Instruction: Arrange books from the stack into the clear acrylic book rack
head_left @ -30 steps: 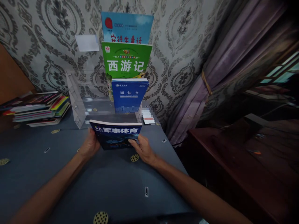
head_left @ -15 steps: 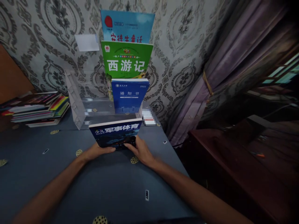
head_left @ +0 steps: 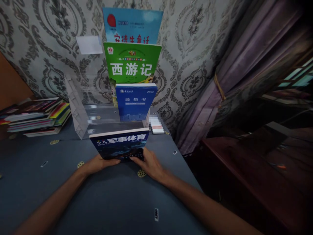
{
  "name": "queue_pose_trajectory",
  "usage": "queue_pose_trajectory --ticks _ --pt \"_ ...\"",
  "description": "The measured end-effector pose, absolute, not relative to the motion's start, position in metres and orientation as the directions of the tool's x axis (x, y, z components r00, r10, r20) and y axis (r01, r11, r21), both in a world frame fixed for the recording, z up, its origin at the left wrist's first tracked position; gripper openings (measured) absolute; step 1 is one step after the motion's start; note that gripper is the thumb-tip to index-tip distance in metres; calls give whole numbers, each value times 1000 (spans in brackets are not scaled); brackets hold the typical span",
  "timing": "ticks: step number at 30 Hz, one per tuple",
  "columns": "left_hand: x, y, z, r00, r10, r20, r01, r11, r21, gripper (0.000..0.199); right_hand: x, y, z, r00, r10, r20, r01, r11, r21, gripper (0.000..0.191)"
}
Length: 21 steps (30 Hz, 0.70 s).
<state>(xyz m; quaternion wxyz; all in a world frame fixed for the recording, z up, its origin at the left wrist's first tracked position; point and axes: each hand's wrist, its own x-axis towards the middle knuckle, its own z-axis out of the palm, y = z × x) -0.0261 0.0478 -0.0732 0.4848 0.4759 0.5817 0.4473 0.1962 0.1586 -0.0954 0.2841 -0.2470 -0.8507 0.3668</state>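
Both hands hold a dark blue book (head_left: 119,147) with white Chinese title letters, its cover facing me and its top tilted back. My left hand (head_left: 99,164) grips the lower left corner, thumb along the front. At the lower right, my right hand (head_left: 149,163) has its thumb on the cover and its fingers behind, hidden. Just beyond stands a clear tiered rack (head_left: 77,119). In its right side, one behind another, stand a blue booklet (head_left: 136,102), a green book (head_left: 132,62) and a light blue book (head_left: 133,24).
A pile of books and magazines (head_left: 36,117) lies at the left on the grey-blue tablecloth (head_left: 73,209). A blurred-out card or packet (head_left: 156,125) is right of the rack. Beyond the table's right edge are a purple curtain (head_left: 195,120) and a dark red surface (head_left: 232,169).
The view has shifted slightly, so the book and both hands appear a little lower. Both hands keep their hold, and the rack with its books looks the same.
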Motion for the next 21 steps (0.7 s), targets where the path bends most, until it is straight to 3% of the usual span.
queue_pose_trajectory --ticks 9,14,21 --pt "-26 52 -71 -39 987 -157 133 161 978 48 198 155 -92 -728 620 294 145 558 -817 34" --pt "-27 52 -70 -34 984 -177 162 180 970 49 196 155 -97 -712 665 224 247 537 -807 35" --pt "-29 53 -69 -49 990 -130 184 137 973 63 194 152 -93 -715 651 255 189 531 -826 37"
